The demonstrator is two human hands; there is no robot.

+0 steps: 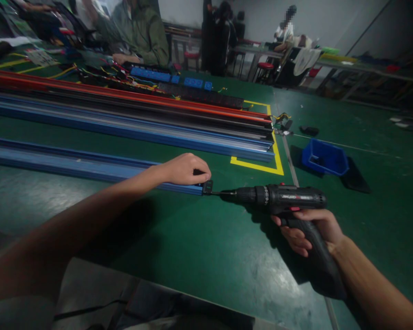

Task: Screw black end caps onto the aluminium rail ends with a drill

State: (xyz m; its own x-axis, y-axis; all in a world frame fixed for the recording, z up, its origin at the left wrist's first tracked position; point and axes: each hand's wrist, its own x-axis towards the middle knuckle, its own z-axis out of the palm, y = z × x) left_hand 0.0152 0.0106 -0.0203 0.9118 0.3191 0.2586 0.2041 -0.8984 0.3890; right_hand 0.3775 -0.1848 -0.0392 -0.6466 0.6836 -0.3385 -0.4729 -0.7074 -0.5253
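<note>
My left hand [186, 168] is closed over the near end of a long blue metal rail [72, 165] that lies on the green floor, with its fingers pressed around a small black end cap [207, 187]. A black cordless drill [282, 198] is gripped by its handle in my right hand [308, 231]. The drill lies level, and its bit tip touches the black end cap from the right.
Several more blue, black and red rails [131, 117] lie side by side further back, ending at a yellow floor line [261, 166]. A blue plastic bin [325, 157] stands on a black mat to the right. People sit at the far side among cables and tables.
</note>
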